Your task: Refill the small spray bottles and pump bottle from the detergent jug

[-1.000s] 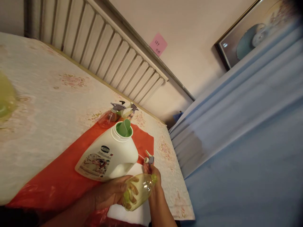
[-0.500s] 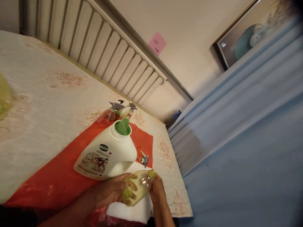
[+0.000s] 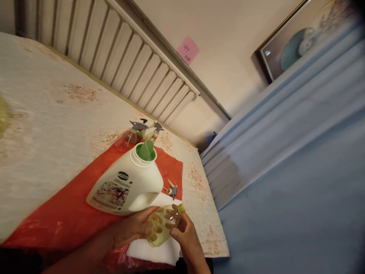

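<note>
A clear yellowish spray bottle (image 3: pixel 160 225) without its spray head is tilted between my two hands, its neck up and to the right. My left hand (image 3: pixel 137 227) is closed round its lower body. With my right hand (image 3: pixel 186 234) I grip it near the neck, the fingers showing through the plastic. Just beyond stands a large white detergent jug (image 3: pixel 125 186), uncapped, with a green pour spout in its mouth. A grey trigger spray head (image 3: pixel 172 191) lies on the red plastic sheet (image 3: pixel 68 198) right of the jug.
Spray bottles with grey trigger heads (image 3: pixel 137 129) stand behind the jug. A white folded cloth (image 3: pixel 154 251) lies under my hands. The flowered tablecloth (image 3: pixel 57 118) reaches a radiator (image 3: pixel 114 49) at the wall. A blue curtain (image 3: pixel 285 182) hangs at the right; a yellow object (image 3: pixel 3 116) shows at far left.
My right hand has let go of the spray head, leaving it on the red sheet, and has come back to grip the bottle near its neck. My left hand still holds the bottle.
</note>
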A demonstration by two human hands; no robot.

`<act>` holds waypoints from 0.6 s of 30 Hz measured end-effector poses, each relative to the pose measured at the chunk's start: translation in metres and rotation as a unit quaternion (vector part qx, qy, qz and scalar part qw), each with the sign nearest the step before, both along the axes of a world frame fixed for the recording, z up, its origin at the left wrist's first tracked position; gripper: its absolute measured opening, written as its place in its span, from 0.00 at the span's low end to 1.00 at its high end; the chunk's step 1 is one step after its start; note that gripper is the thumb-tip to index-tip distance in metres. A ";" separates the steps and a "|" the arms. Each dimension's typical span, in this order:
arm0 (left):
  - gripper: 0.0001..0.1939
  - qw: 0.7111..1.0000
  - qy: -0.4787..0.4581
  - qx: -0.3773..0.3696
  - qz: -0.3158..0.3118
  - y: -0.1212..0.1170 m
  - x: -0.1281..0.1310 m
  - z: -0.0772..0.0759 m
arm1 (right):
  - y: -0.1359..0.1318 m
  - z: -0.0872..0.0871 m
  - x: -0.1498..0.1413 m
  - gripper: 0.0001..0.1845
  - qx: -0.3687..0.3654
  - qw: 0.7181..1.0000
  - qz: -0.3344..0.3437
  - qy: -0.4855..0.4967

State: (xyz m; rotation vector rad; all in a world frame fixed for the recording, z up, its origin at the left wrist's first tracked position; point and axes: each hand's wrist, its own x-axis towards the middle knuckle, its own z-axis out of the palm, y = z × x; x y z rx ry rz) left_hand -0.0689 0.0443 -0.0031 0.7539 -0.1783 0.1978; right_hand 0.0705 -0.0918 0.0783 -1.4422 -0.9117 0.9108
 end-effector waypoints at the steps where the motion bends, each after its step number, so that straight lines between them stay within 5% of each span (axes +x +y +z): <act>1: 0.36 1.000 -0.005 0.009 0.003 0.000 0.001 -0.002 | 0.001 -0.001 -0.002 0.40 -0.001 1.000 -0.001 0.003; 5: 0.40 0.997 -0.007 0.068 0.023 0.000 0.004 -0.011 | 0.003 -0.004 -0.004 0.42 -0.006 1.000 -0.005 0.003; 12: 0.43 0.979 0.029 0.180 0.088 -0.001 0.009 -0.021 | 0.005 -0.009 -0.008 0.32 -0.017 0.997 0.011 -0.078; 18: 0.38 0.960 0.084 0.231 0.134 -0.002 0.005 -0.023 | 0.004 -0.013 -0.013 0.27 -0.036 0.992 -0.002 -0.122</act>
